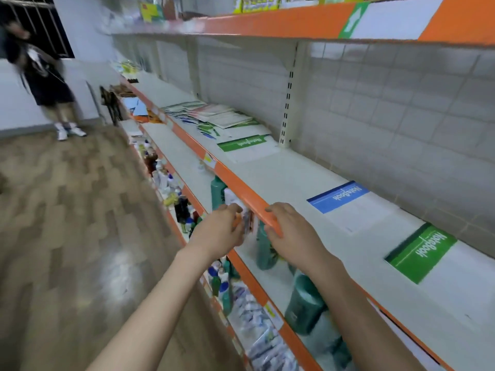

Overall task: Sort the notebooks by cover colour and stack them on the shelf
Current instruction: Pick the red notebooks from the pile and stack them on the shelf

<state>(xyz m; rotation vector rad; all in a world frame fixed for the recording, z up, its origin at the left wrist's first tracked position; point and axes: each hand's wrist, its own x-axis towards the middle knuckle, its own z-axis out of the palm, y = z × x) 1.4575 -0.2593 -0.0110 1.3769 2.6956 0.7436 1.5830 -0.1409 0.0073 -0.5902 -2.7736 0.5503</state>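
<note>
Notebooks: one blue notebook, two green, on white shelf beyond right hand.
Right hand grips orange shelf edge; left hand curled, contents unclear. Tiled wall, wood floor.

We note a wood-pattern floor at left. A second person stands at the far end in dark clothing and white shoes, blurred. Green bottles and smaller mixed bottles fill the lower tiers. A grey tiled wall backs the unit. Yellow and green packages sit on the top tier; we cannot read them.
</note>
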